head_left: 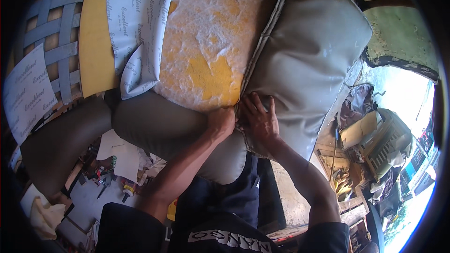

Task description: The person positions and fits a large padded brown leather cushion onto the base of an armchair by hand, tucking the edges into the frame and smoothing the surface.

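In the middle, my left hand (221,122) is closed on the edge of a grey-brown leatherette cover (159,119), where the cover meets the seam. Right beside it, my right hand (260,119) presses on the leatherette-covered cushion (304,49), its fingers spread along the seam; its thumb is partly hidden. A pale raised seam (265,33) runs up the cushion's left side. Left of that seam lies yellow foam (208,77) with a torn layer of white fibre wadding (206,23) over it. Whatever is pinched under my left fingers is hidden.
A folded white printed backing sheet (136,23) and a yellow foam slab (96,33) lie beside woven grey webbing (63,16) at the left. Tools and a bottle (127,192) stand below. Wood scraps (344,187) and a green plastic chair (391,145) are at the right.
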`<state>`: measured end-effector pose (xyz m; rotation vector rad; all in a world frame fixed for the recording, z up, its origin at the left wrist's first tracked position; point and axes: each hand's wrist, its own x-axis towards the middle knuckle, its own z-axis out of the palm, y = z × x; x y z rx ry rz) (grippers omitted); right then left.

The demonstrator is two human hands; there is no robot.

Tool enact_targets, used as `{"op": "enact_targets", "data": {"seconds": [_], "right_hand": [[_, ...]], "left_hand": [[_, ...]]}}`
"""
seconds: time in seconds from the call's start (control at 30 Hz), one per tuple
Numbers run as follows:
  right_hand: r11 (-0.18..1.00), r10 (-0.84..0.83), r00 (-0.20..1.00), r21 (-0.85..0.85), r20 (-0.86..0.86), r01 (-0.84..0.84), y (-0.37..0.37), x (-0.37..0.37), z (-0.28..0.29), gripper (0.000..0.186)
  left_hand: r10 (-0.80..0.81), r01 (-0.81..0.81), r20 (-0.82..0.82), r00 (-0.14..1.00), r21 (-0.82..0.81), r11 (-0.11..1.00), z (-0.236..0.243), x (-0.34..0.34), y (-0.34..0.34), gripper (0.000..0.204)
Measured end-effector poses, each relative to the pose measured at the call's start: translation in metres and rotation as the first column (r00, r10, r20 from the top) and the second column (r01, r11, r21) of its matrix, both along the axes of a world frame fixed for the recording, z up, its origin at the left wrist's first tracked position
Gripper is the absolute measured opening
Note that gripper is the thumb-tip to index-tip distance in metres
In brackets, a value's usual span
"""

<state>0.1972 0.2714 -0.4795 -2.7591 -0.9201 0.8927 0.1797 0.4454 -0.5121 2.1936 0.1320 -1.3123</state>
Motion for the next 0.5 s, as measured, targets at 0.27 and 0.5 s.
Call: {"op": "enact_targets", "data": {"seconds": [0.27, 0.5], "right_hand": [[0.972, 0.177, 0.983, -0.167, 0.047, -0.167, 0.011, -0.015, -0.016, 0.068], [0.917, 0.3, 0.954, -0.279, 0.01, -0.286, 0.03, 0.001, -0.004, 0.052]], "left_hand": [[-0.135, 0.086, 0.155, 0.979, 0.285, 0.955, -0.026, -0.005, -0.003, 0.025], [-0.385, 0.331, 0.086, 0.919, 0.363, 0.871, -0.007, 0.002, -0.015, 0.014]]}}
